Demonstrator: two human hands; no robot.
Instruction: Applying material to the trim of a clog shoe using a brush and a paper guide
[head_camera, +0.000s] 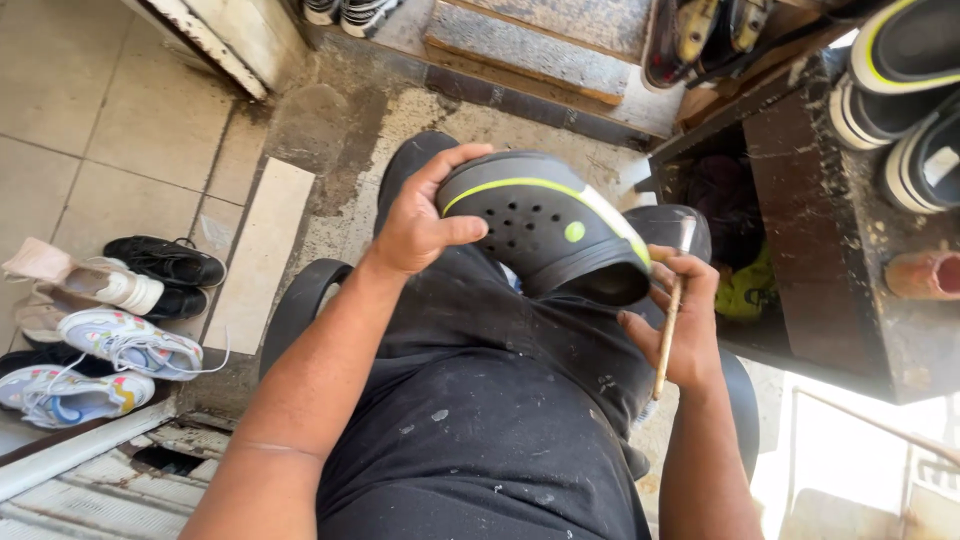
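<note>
My left hand (420, 222) grips the toe end of a dark grey clog (545, 225) with ventilation holes and a lime-green stripe, held over my lap. My right hand (680, 320) holds a thin wooden-handled brush (668, 335) upright, its upper end right beside the clog's open heel side. I sit in black, speckled clothing on a dark stool.
Several sneakers and a black shoe (165, 262) lie on the tiled floor at left. A dark, stained wooden bench (830, 230) at right carries matching clogs (905, 75) and a reddish cup (925, 275). Concrete steps (540, 45) rise ahead.
</note>
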